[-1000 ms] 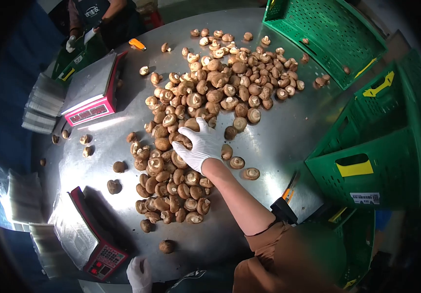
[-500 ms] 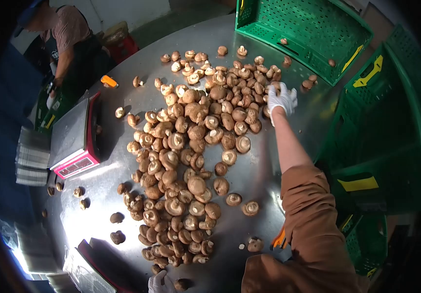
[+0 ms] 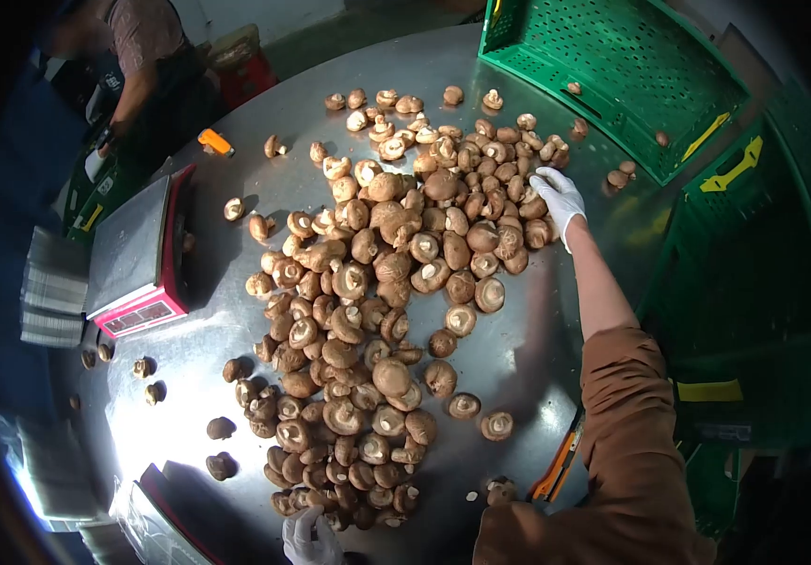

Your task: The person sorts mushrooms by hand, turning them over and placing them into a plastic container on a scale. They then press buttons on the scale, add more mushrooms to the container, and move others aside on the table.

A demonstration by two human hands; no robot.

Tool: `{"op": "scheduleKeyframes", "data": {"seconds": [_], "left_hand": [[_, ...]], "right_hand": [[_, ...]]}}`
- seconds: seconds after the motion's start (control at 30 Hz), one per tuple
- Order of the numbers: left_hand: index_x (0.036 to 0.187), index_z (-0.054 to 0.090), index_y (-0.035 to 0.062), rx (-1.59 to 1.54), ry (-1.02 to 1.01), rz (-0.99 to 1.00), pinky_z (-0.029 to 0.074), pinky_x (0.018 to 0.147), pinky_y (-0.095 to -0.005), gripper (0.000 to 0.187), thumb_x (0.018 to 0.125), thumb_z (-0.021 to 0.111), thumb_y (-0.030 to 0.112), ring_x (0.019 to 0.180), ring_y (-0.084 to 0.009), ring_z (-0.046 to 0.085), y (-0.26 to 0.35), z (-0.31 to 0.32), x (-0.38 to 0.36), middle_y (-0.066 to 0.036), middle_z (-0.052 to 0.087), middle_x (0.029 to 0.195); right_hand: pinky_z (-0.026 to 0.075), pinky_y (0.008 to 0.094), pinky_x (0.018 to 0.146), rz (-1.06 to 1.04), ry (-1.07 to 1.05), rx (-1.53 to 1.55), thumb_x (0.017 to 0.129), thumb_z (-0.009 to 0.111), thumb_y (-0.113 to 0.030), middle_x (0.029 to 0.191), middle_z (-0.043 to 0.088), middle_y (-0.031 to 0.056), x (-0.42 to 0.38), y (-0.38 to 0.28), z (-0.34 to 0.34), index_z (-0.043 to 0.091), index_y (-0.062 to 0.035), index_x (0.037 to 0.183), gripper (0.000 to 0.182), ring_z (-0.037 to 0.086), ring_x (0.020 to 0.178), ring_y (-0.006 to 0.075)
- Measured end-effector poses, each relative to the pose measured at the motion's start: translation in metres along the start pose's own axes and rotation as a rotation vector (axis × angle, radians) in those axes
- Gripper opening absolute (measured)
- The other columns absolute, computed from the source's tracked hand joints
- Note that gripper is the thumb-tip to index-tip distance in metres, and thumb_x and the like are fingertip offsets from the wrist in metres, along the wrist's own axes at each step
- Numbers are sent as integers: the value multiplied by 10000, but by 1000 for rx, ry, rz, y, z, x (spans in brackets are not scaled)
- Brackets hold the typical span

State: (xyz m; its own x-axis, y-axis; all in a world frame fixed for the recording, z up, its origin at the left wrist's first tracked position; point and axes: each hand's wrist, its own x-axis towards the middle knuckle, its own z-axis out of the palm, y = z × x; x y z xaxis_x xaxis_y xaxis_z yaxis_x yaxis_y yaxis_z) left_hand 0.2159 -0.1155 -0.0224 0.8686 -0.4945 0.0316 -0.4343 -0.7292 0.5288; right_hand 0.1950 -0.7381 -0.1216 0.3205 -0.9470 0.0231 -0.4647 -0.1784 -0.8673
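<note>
Brown mushrooms (image 3: 391, 377) lie in a long heap down the middle of a metal table (image 3: 518, 348), some caps up, others showing pale stems. My right hand (image 3: 561, 200), in a white glove, is at the heap's upper right edge, fingers stretched toward the mushrooms there; nothing shows in its grasp. At the bottom of the view my left hand (image 3: 309, 539), also gloved, is beside the heap's lower end. Its fingers are partly cut off and I cannot make out whether it holds anything.
Green crates (image 3: 612, 71) stand at the upper right and right. A pink-edged scale (image 3: 132, 250) sits left, with an orange cutter (image 3: 216, 142) beyond it. Another orange tool (image 3: 556, 461) lies by my right sleeve. A co-worker (image 3: 142, 85) stands at the upper left.
The view has shifted slightly. My right hand has moved a little toward me along the heap's edge, its fingers now straighter. More of my left hand shows, nearer the lower mushrooms.
</note>
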Motion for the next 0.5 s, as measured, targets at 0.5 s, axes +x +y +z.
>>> {"op": "scheduleKeyframes", "data": {"seconds": [0.5], "left_hand": [[1130,623,111,-102,-70,68,454,880,-415,420,729,748,97,1029,-316,560,1,23,-4,-124,598,1122]], "right_hand": [[417,414,1021,-10,-446,-281,752,560,-787,1299,592,168,-114,-98,63,562,-212,1302,795,541,1218,338]]}}
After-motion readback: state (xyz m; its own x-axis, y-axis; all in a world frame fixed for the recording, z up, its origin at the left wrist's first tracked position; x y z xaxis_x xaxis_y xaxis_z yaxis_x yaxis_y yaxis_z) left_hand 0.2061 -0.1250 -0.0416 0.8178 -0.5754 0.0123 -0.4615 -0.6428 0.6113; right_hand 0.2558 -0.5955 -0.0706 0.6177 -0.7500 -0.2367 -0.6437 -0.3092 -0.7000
